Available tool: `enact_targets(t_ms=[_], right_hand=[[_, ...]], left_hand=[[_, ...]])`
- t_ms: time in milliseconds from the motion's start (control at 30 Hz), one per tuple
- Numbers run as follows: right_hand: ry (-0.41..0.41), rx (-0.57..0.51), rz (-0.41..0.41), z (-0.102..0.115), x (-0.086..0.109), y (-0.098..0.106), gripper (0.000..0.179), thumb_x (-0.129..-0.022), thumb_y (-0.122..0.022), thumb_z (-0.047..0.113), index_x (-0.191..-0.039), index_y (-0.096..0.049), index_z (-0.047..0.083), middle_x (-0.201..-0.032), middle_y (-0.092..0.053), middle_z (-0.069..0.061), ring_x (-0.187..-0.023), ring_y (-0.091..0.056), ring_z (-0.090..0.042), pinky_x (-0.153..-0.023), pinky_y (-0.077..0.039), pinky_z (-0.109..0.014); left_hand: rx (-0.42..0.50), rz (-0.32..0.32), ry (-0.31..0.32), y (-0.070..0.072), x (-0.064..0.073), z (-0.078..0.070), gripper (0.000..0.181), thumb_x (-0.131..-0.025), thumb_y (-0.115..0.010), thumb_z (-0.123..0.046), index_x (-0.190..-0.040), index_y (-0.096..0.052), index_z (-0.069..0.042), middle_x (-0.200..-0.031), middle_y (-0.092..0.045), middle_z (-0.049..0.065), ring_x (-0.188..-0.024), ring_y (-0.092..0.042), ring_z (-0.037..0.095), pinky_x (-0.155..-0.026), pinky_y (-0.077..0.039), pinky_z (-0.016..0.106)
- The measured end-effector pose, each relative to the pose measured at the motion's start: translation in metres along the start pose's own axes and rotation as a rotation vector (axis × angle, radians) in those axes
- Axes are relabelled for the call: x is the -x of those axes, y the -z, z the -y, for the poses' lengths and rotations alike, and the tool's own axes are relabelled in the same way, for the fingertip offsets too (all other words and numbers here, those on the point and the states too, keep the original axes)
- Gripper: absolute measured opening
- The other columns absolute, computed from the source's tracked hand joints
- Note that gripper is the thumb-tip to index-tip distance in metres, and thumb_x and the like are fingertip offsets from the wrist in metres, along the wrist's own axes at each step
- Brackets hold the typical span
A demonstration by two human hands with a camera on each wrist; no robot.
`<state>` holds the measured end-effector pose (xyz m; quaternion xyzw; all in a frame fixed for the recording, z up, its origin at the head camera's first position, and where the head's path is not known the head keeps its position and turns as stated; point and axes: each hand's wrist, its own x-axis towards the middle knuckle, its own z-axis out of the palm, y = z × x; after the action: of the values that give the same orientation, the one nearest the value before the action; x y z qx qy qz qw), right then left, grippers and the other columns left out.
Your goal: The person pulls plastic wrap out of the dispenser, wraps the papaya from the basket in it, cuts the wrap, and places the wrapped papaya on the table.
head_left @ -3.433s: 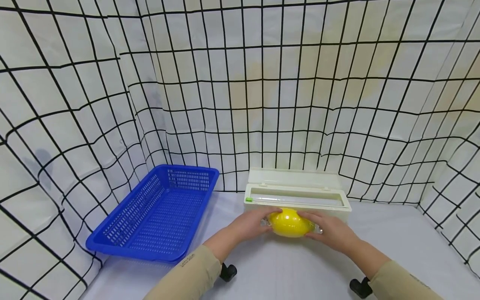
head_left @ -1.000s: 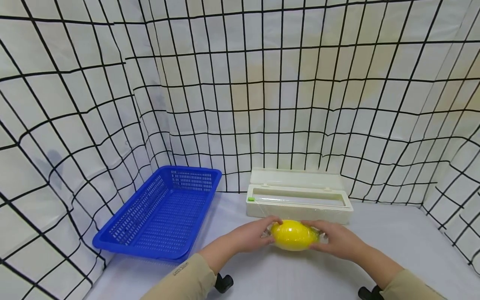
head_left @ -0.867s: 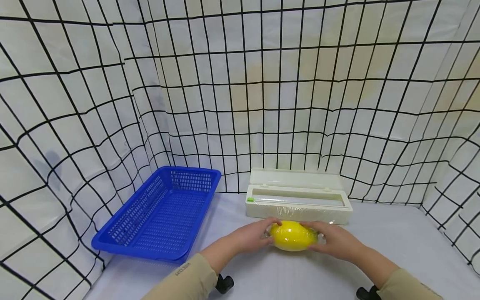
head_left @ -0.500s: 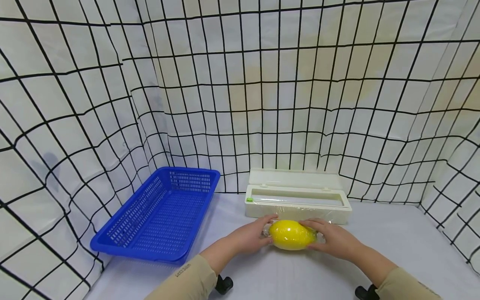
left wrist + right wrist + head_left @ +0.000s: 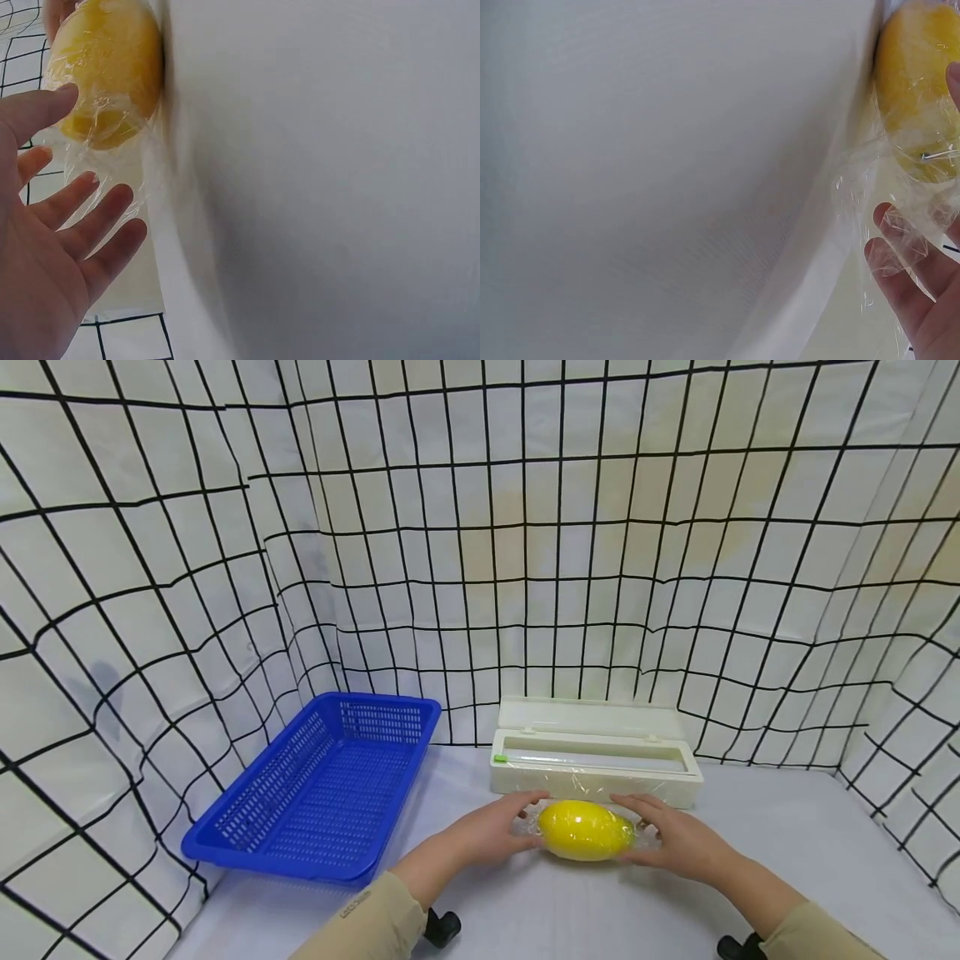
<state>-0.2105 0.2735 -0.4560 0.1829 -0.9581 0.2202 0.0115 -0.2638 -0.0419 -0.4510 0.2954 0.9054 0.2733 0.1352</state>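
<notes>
- You are apparently tucking clear film [image 5: 851, 180] round the yellow lemon [image 5: 585, 831], which is lying on the white cloth [image 5: 787, 852] at the lower centre of the head frame, slightly right of the midline.
- Your left hand [image 5: 491, 831] is resting wide, fingers parted, at the lemon's left end; whether its thumb is touching, I cannot tell.
- Your right hand [image 5: 678, 839] is resting wide too, with loose film draping over its fingertips [image 5: 883, 214].
- To do this well, you should be drawing in the slack evenly from both ends, pressing creases flat, and keeping the touch light so the rounded lemon isn't rolling.
- Its long axis is running left to right across the head frame, nearly parallel to the pale box [image 5: 675, 789] just above, dipping slightly rightward.
- Its greenish tip is pointing right, towards your right hand; the rounder end is facing left.
</notes>
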Motion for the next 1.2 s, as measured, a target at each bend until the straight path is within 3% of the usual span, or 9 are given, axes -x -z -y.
enact_targets(t_ms=[167, 300, 533, 633, 733, 833, 1033, 1200], right_hand=[[0.019, 0.015, 0.002, 0.000, 0.001, 0.004, 0.086, -0.075, -0.078, 0.057, -0.148, -0.045, 0.024, -0.139, -0.053, -0.006, -0.099, -0.060, -0.014, -0.075, -0.055, -0.029], [0.037, 0.016, -0.008, 0.002, -0.002, 0.009, 0.085, -0.076, -0.077, 0.058, -0.147, -0.048, 0.023, -0.136, -0.055, -0.003, -0.100, -0.061, -0.016, -0.076, -0.055, -0.029], [0.038, 0.017, -0.038, 0.011, -0.015, 0.027, 0.071, -0.078, -0.076, 0.057, -0.137, -0.060, 0.023, -0.128, -0.060, 0.000, -0.103, -0.060, -0.023, -0.076, -0.053, -0.037], [0.056, -0.005, -0.042, 0.017, -0.028, 0.034, 0.061, -0.081, -0.076, 0.052, -0.132, -0.065, 0.020, -0.119, -0.064, 0.001, -0.103, -0.060, -0.024, -0.083, -0.054, -0.044], [0.073, -0.048, -0.030, 0.025, -0.045, 0.041, 0.050, -0.085, -0.076, 0.043, -0.128, -0.067, 0.017, -0.110, -0.067, 0.003, -0.101, -0.060, -0.022, -0.087, -0.052, -0.046], [0.075, -0.078, -0.002, 0.034, -0.066, 0.045, 0.045, -0.088, -0.075, 0.037, -0.127, -0.068, 0.016, -0.104, -0.067, 0.007, -0.097, -0.059, -0.017, -0.087, -0.052, -0.041], [0.047, -0.120, 0.071, 0.057, -0.106, 0.047, 0.041, -0.089, -0.075, 0.034, -0.126, -0.070, 0.016, -0.098, -0.065, 0.007, -0.092, -0.058, -0.016, -0.078, -0.052, -0.030], [0.017, -0.130, 0.124, 0.073, -0.134, 0.037, 0.037, -0.091, -0.073, 0.031, -0.126, -0.070, 0.020, -0.098, -0.066, 0.006, -0.087, -0.057, -0.015, -0.073, -0.052, -0.029]], left_hand=[[0.011, -0.036, -0.003, 0.006, 0.006, 0.005, 0.068, -0.092, -0.068, -0.045, -0.151, -0.037, -0.037, -0.151, -0.044, -0.003, -0.125, -0.054, 0.019, -0.103, -0.045, 0.049], [0.055, -0.111, 0.054, 0.010, 0.008, 0.008, 0.062, -0.095, -0.064, -0.045, -0.151, -0.039, -0.034, -0.148, -0.047, -0.004, -0.126, -0.053, 0.021, -0.103, -0.045, 0.050], [0.112, -0.437, 0.149, 0.016, 0.001, 0.011, 0.057, -0.095, -0.067, -0.037, -0.146, -0.048, -0.023, -0.144, -0.050, 0.005, -0.122, -0.056, 0.026, -0.097, -0.049, 0.049], [0.168, -0.529, 0.214, 0.020, -0.007, 0.014, 0.062, -0.092, -0.070, -0.040, -0.146, -0.048, -0.020, -0.145, -0.048, 0.008, -0.122, -0.056, 0.027, -0.096, -0.050, 0.049], [0.225, -0.550, 0.282, 0.023, -0.017, 0.019, 0.072, -0.089, -0.072, -0.044, -0.149, -0.043, -0.017, -0.144, -0.047, 0.010, -0.123, -0.055, 0.028, -0.095, -0.050, 0.049], [0.252, -0.538, 0.325, 0.024, -0.025, 0.024, 0.080, -0.087, -0.073, -0.047, -0.152, -0.039, -0.013, -0.143, -0.048, 0.011, -0.122, -0.056, 0.030, -0.094, -0.051, 0.049], [0.270, -0.503, 0.324, 0.025, -0.038, 0.032, 0.083, -0.086, -0.075, -0.046, -0.154, -0.037, -0.018, -0.144, -0.049, 0.015, -0.112, -0.060, 0.030, -0.095, -0.050, 0.049], [0.272, -0.467, 0.314, 0.024, -0.047, 0.041, 0.076, -0.086, -0.074, -0.048, -0.152, -0.041, -0.027, -0.139, -0.056, 0.009, -0.105, -0.062, 0.023, -0.089, -0.053, 0.044]])
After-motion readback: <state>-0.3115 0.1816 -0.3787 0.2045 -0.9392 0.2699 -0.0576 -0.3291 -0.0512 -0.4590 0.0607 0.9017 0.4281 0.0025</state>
